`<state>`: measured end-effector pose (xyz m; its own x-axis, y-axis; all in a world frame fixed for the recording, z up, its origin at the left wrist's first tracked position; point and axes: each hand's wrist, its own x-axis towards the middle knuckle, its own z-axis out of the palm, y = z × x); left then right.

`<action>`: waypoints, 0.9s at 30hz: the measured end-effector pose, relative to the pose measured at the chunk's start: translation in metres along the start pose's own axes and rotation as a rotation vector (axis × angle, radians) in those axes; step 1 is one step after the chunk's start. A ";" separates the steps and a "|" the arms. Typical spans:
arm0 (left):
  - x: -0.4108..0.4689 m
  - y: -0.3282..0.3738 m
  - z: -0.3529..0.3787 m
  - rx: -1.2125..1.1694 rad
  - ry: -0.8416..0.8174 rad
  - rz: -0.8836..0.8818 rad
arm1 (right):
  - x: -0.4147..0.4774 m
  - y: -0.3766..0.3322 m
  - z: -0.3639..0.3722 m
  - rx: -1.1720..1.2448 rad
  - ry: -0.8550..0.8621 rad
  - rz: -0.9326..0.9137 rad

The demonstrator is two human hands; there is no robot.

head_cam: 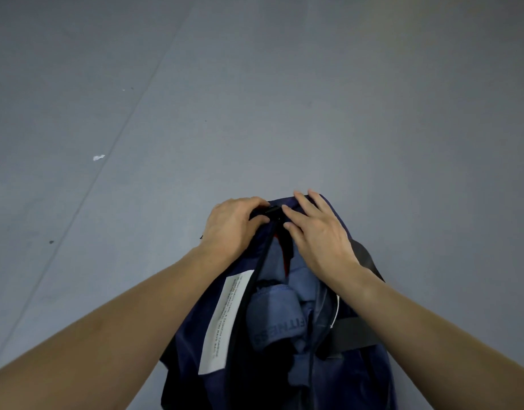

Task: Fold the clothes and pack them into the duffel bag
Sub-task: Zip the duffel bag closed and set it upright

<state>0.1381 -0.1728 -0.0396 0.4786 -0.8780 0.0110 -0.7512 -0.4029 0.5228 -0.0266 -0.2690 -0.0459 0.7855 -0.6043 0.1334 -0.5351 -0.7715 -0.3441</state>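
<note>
Folded blue cotton clothes (pixel 272 321) lay packed in the open navy fabric duffel bag (pixel 373 380), between the forearms, nearer than both hands. Packing looked done, so this was the closing step. Left hand (pixel 232 224) gripped the bag's far end. Right hand (pixel 317 232), fingers mostly straight, touched the small black zipper pull (pixel 273 212). Next move probably: pinch the pull and draw it nearward against the left's hold. Beyond the hands was plain grey matte floor (pixel 254 99) with a few flecks; nothing else of the room showed.

Duffel bag (pixel 370 377): navy woven cloth, a faint sheen is noted on its creased side. Label (pixel 225 321) on it: white, flat, matt; whether cloth or paper cannot be told. Strap (pixel 352 332): black webbing, matt. Zipper pull (pixel 274 211): black, hard-looking, plastic by appearance. Clothes (pixel 272 318) inside: soft blue knit cloth, matt, lettering printed tone-on-tone. Floor (pixel 284 99): grey, smooth, matt, marked by small scuffs and specks.
</note>
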 end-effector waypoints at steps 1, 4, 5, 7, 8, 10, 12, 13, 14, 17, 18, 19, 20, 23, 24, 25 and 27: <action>-0.001 0.001 0.001 -0.010 0.010 -0.010 | 0.000 -0.001 0.002 -0.009 0.016 0.008; -0.001 0.004 0.000 -0.086 0.033 -0.080 | -0.002 -0.004 0.004 -0.037 0.087 0.000; 0.000 0.003 -0.002 -0.127 0.040 -0.111 | -0.002 -0.004 0.004 -0.040 0.124 -0.005; 0.003 0.003 -0.005 -0.186 0.049 -0.143 | -0.002 -0.006 0.003 -0.062 0.191 -0.018; 0.004 0.003 -0.008 -0.199 0.052 -0.143 | -0.001 -0.007 0.003 -0.080 0.211 -0.029; 0.004 0.004 -0.011 -0.217 0.057 -0.139 | 0.004 -0.011 0.004 -0.117 0.233 -0.045; 0.003 0.003 -0.013 -0.226 0.073 -0.136 | 0.009 -0.014 0.007 -0.128 0.251 -0.040; 0.002 0.002 -0.014 -0.229 0.086 -0.134 | 0.011 -0.015 0.008 -0.121 0.265 -0.038; 0.001 0.001 -0.014 -0.237 0.098 -0.132 | 0.012 -0.016 0.010 -0.107 0.280 -0.038; -0.002 -0.002 -0.016 -0.264 0.109 -0.124 | 0.013 -0.019 0.015 -0.058 0.318 -0.041; -0.003 -0.003 -0.017 -0.278 0.104 -0.126 | 0.012 -0.021 0.017 -0.040 0.323 -0.037; -0.003 -0.004 -0.017 -0.297 0.099 -0.129 | 0.012 -0.023 0.018 -0.020 0.325 -0.030; -0.004 -0.005 -0.018 -0.322 0.093 -0.131 | 0.013 -0.025 0.018 -0.002 0.326 -0.022; -0.006 -0.006 -0.018 -0.395 0.089 -0.139 | 0.015 -0.026 0.020 0.018 0.326 -0.010; -0.007 -0.006 -0.018 -0.410 0.085 -0.144 | 0.015 -0.025 0.020 0.016 0.322 -0.014; -0.009 -0.006 -0.018 -0.423 0.081 -0.149 | 0.015 -0.025 0.021 0.009 0.320 -0.023; -0.012 -0.005 -0.019 -0.437 0.074 -0.143 | 0.015 -0.025 0.022 -0.008 0.323 -0.049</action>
<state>0.1449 -0.1557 -0.0260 0.6066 -0.7942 -0.0346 -0.4213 -0.3581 0.8333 0.0055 -0.2543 -0.0553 0.6717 -0.5971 0.4385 -0.5023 -0.8022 -0.3228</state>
